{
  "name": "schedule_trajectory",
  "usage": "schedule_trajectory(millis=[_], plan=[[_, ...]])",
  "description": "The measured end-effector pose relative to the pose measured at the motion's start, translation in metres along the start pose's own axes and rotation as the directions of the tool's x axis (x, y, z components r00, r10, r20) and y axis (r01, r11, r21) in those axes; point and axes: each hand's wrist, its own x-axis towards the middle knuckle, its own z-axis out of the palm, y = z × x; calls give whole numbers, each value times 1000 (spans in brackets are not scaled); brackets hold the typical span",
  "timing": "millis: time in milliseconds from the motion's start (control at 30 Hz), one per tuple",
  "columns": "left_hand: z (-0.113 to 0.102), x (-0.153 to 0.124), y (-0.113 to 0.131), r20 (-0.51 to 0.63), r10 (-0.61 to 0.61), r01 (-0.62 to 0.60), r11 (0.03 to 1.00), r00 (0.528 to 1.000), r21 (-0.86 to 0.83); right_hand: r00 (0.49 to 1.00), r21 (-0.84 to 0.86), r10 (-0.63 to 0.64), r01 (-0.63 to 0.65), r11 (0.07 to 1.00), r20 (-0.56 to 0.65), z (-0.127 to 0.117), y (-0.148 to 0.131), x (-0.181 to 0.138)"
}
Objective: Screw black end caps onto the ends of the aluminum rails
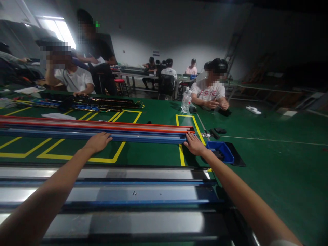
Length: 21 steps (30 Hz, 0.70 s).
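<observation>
A long blue rail [148, 137] with a channelled face lies across the green table, running off to the left. Beside it on the far side lies a long orange-red rail [143, 126]. My left hand [98, 141] grips the blue rail left of the middle, fingers over its top. Near the right end, my right hand [195, 144] holds the same blue rail, with its fingertips close to the orange-red rail's end. Both thumbs are mostly hidden. Closer to me, below my hands, several wide silver panels [166, 193] with blue and black edges lie side by side.
Right of my right hand stands a blue bin [228, 161] with dark parts. Beyond it lie small black items [217, 131]. A water bottle [186, 100] stands near a seated co-worker [210, 89]. Dark rail assemblies [102, 102] lie far left. Yellow tape [181, 155] marks the table.
</observation>
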Motion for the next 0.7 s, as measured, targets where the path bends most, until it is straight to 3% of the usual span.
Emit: schedule_trajectory(millis=[700], plan=[[-10, -25, 3, -6, 39, -39, 999, 999, -34, 995, -65, 81, -77, 995, 66, -1, -18, -24]])
